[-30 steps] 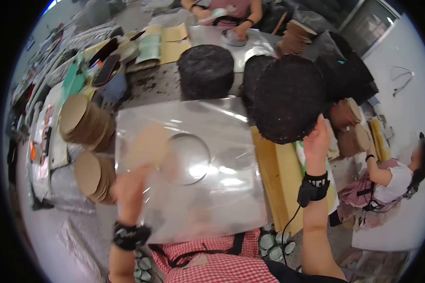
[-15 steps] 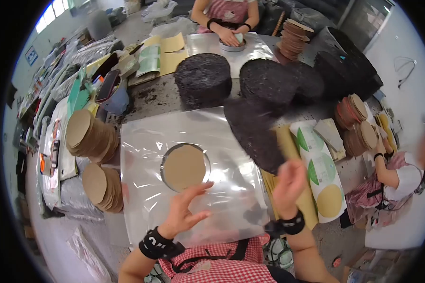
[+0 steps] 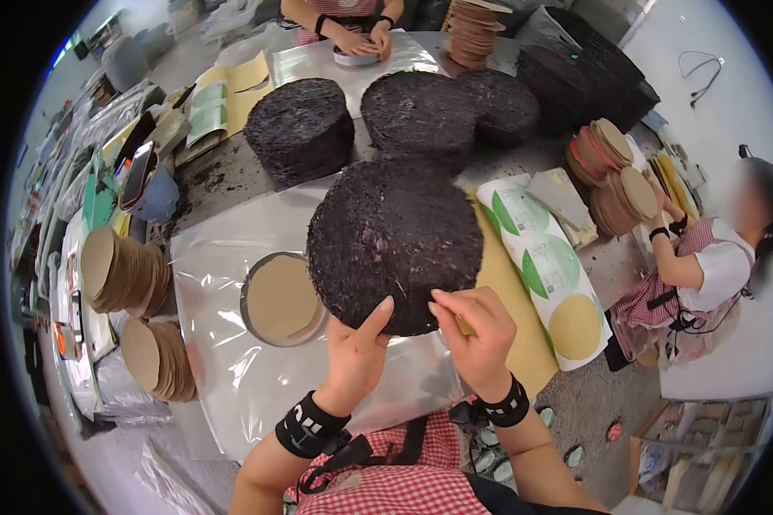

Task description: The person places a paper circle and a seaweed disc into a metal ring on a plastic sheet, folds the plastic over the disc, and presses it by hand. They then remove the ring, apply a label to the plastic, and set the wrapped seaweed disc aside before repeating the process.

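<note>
Round, rough black fibrous sheet point(image 3: 393, 236) is up in both hands, raised above the clear plastic film point(image 3: 223, 378) on the grey tabletop point(image 3: 219, 182) and overlapping, in view, the right edge of the shallow grey metal ring point(image 3: 246, 313). Left hand point(image 3: 356, 354): grip pinches the near rim, thumb flat on the upper face, fingers hidden beneath. Right hand point(image 3: 479, 333): thumb and index tips drawn together on the near-right rim, pinching the edge; how firmly, can't tell. Both holds sit on the near side, so the far half looks unsupported. Surface looks dry and brittle; I'd treat it as a crumbler. Best practice: light pinch, thumb pads flat, no nail digging into the rim. Let the left fingers carry weight from below and use the right only to steady or feel the edge. Worth checking by feel that it's one layer, since the thickness isn't readable here. Hold it level, don't flex it across the middle. Mind clearance to the tall black cylindrical stack point(image 3: 416, 112) behind; can't tell if the far edge touches. Avoid shedding flakes onto the round tan card disc point(image 3: 279, 296) inside the ring.
</note>
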Demonstrator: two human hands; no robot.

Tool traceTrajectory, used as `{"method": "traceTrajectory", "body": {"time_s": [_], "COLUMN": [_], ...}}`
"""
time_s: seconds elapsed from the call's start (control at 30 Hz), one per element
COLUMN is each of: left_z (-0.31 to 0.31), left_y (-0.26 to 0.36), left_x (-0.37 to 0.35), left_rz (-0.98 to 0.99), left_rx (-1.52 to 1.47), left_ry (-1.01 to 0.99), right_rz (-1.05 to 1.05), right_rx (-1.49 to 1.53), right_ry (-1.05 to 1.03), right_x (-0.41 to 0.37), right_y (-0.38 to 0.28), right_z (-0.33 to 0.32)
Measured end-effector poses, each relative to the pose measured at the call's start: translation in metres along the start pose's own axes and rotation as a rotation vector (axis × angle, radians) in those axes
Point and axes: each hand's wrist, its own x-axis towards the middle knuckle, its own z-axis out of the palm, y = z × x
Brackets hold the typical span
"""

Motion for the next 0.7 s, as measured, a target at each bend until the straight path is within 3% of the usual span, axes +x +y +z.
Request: {"method": "traceTrajectory", "body": {"time_s": [0.23,0.47,0.57,0.63,0.7], "left_z": [0.006,0.005,0.01,0.007,0.003], "left_y": [-0.016,-0.025,-0.031,-0.028,-0.023], "left_x": [-0.001,0.004,0.004,0.002,0.002], "left_rz": [0.14,0.057,0.072,0.048,0.037], "left_rx": [0.233,0.202,0.161,0.155,0.132], "left_ry": [-0.033,-0.047,-0.002,-0.013,-0.021], "right_rz": [0.03,0.427,0.403,0.604,0.636], "right_rx": [-0.049,0.278,-0.036,-0.218,-0.737], "right_ry": [0.004,-0.022,0.206,0.226,-0.267], "right_x": [0.004,-0.002,-0.007,-0.015,-0.045], "right_y": [0.001,0.012,0.052,0.103,0.143], "right_z": [0.018,-0.006,-0.032,-0.06,-0.076]}}
